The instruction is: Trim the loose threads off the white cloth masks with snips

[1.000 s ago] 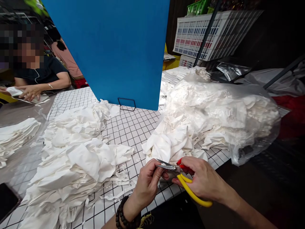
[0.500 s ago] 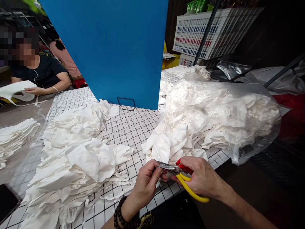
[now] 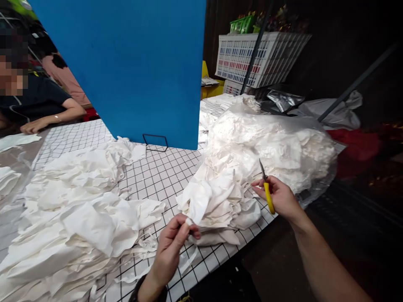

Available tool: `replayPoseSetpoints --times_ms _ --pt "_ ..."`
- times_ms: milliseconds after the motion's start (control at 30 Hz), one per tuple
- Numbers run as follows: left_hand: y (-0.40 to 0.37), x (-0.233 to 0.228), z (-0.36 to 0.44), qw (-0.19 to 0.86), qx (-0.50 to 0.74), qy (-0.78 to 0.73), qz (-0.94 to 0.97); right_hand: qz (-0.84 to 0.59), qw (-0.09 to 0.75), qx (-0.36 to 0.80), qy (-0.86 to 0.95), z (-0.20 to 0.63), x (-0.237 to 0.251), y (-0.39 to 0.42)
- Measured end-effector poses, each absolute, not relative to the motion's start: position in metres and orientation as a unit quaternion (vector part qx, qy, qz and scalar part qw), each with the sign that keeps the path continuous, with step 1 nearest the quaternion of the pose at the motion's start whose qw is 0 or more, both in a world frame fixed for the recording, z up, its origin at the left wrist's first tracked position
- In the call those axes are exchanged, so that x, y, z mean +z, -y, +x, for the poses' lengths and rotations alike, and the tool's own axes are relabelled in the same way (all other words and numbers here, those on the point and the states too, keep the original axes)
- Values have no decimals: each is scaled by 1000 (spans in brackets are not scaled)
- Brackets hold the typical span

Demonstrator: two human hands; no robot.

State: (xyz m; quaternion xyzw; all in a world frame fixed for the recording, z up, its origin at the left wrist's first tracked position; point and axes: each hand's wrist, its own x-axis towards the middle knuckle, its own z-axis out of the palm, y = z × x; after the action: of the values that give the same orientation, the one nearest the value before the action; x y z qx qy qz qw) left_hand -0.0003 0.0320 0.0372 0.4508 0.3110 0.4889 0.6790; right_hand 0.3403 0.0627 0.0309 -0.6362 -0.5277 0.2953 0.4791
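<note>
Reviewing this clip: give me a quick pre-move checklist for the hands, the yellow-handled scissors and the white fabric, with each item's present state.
1. Right hand has a firm grip on the scissors: ok, fingers wrap the yellow handle.
2. Scissor blades point away from the left hand: ok, the tip points up and the hands are apart.
3. Blades shut: cannot tell, they look closed but are too small to be sure.
4. Left hand holds a fabric piece: ok, fingertips pinch a corner from the near pile.
5. Piece free of the pile: not ok, it lies on the other pieces.
6. Plastic bag of fabric stable on the gridded table: ok, it rests by the table's right edge.
</note>
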Motion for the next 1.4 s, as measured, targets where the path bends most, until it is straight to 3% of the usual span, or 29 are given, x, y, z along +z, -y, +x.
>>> replayPoseSetpoints --times_ms 233,667,767,867,1000,1133,1200,1233,1300,1400 --pt "-52 37 -49 619 559 -346 430 -599 435 284 609 350 17 -115" --pt "-47 33 -44 607 546 -388 427 -543 181 342 745 259 11 -212" --pt "-43 34 -48 598 555 -387 429 -556 155 341 742 253 2 -216" --pt "-45 31 -52 594 553 -379 444 -579 206 311 725 261 7 -217" --pt "-54 32 -53 535 525 -394 532 -595 373 243 670 280 44 -218" --pt "-56 49 -45 313 443 -520 660 -566 507 196 620 292 91 -195" --pt "-49 62 -34 184 458 -568 659 -539 544 185 615 291 108 -169" --pt "-44 68 -26 171 471 -568 653 -516 564 182 618 289 113 -153" --pt "-37 78 -6 299 457 -526 652 -491 573 175 633 281 119 -118" --pt "-37 83 31 642 345 -392 561 -479 508 181 693 267 119 -69"
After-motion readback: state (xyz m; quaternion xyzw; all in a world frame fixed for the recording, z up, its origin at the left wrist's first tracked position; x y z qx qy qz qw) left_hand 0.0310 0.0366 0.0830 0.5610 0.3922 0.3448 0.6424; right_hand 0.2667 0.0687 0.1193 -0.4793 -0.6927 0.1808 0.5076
